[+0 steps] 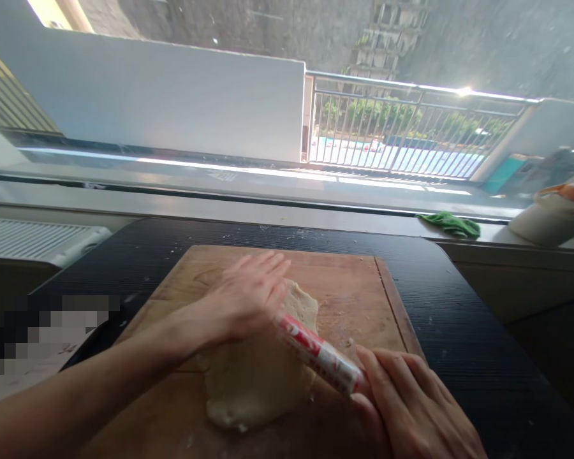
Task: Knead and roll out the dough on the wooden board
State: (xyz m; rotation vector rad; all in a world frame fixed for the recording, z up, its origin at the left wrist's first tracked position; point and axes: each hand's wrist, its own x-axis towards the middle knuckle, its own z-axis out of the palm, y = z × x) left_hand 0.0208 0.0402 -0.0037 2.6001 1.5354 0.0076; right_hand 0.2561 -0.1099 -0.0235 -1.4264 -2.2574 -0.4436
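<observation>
A sheet of pale dough point(261, 389) with an uneven edge lies flattened on a wooden cutting board point(349, 271). Across the dough, slanting down to the right, rests a rolling pin point(323, 354) with a red-and-white printed wrapper. My left hand point(253, 293), blurred by motion, lies over its far end with the fingers stretched out; the palm hides that end. At the near end, my right hand point(406, 398) is closed around the pin, thumb low and fingers over the top. Small dough crumbs lie on the board beside the pin.
The board sits on a black table point(463, 331) dusted with white specks. Behind it runs a windowsill with a green cloth point(452, 224) and a pale container point(552, 217) at right. A white ribbed panel point(43, 239) stands at left; outside the glass is a metal railing point(411, 131).
</observation>
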